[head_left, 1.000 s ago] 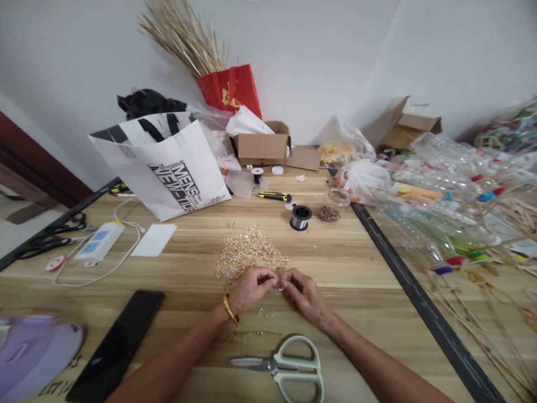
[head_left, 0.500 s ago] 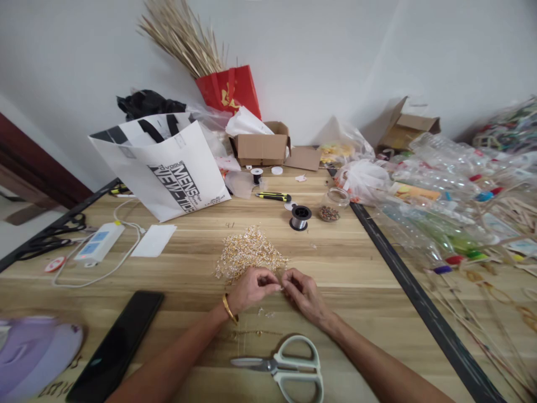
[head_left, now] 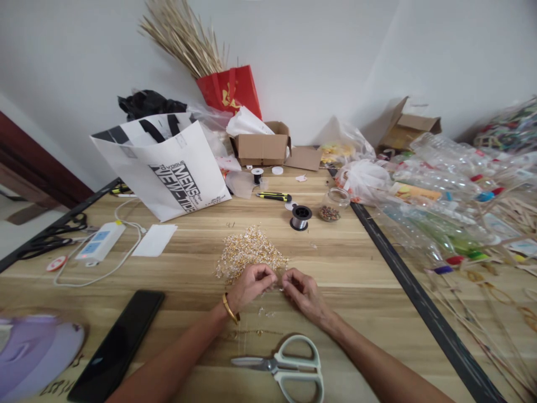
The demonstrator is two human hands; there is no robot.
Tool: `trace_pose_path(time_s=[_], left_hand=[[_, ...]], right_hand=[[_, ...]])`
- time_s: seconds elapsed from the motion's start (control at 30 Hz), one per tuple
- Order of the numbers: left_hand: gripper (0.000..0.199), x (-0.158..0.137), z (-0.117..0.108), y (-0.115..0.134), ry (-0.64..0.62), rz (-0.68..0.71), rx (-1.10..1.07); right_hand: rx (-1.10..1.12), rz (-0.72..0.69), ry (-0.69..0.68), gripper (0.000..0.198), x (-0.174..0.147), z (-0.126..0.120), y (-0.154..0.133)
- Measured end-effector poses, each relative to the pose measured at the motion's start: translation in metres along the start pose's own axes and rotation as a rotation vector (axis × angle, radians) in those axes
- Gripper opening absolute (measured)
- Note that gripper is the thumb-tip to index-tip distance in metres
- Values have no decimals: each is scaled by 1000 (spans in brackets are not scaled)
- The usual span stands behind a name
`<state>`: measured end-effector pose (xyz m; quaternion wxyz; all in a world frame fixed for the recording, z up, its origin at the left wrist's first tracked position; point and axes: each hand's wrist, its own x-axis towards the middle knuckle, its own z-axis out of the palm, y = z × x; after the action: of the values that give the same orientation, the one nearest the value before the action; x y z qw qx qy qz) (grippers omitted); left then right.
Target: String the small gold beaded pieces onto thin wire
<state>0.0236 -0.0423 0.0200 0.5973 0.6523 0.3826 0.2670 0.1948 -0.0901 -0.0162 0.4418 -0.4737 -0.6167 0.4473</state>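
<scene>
In the head view, a pile of small gold and clear beads [head_left: 249, 249] lies on the wooden table just beyond my hands. My left hand [head_left: 253, 284], below a gold bangle, is closed in a pinch at the pile's near edge. Facing it across a small gap, my right hand [head_left: 302, 289] is pinched too. What sits between the fingertips of either hand is too small to name. A few clear beads [head_left: 265, 312] and a thin gold chain [head_left: 259, 332] lie between my forearms. Nearer still rest scissors [head_left: 289, 366] with pale green handles.
A wire spool [head_left: 300, 218], a glass jar [head_left: 334, 205] of small beads and a yellow-black box cutter [head_left: 273, 196] lie behind the pile. At left are a phone [head_left: 118, 341], a power strip [head_left: 99, 244] and a white bag [head_left: 168, 173]. Plastic bottles [head_left: 419, 229] crowd the right.
My left hand has shifted slightly left, and the gap between the two sets of fingertips has widened. My right hand stays nearly in place.
</scene>
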Motion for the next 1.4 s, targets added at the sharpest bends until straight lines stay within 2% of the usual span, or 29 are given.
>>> trace_pose_path(time_s=[0.27,0.43,0.57,0.7,1.1,1.4], left_hand=[[24,0,1,-5,-3,-159,-358],[27,0,1,-7,-26,-206,-456],[24,0,1,-7,-74,-155,-423],[22,-1,2,-6,-69,-93,-321],[19,-1,8,-2,13,-80,-222],[22,1,8,-6,55,-98,-240]], right_hand=[[-12,-29,0,23,0,-1,-3],[-65,-72,31,19,-1,-1,-2],[-69,-72,44,20,0,-1,-1],[-31,-40,42,23,0,0,0],[23,12,17,23,-1,0,-3],[62,34,12,27,-2,0,-4]])
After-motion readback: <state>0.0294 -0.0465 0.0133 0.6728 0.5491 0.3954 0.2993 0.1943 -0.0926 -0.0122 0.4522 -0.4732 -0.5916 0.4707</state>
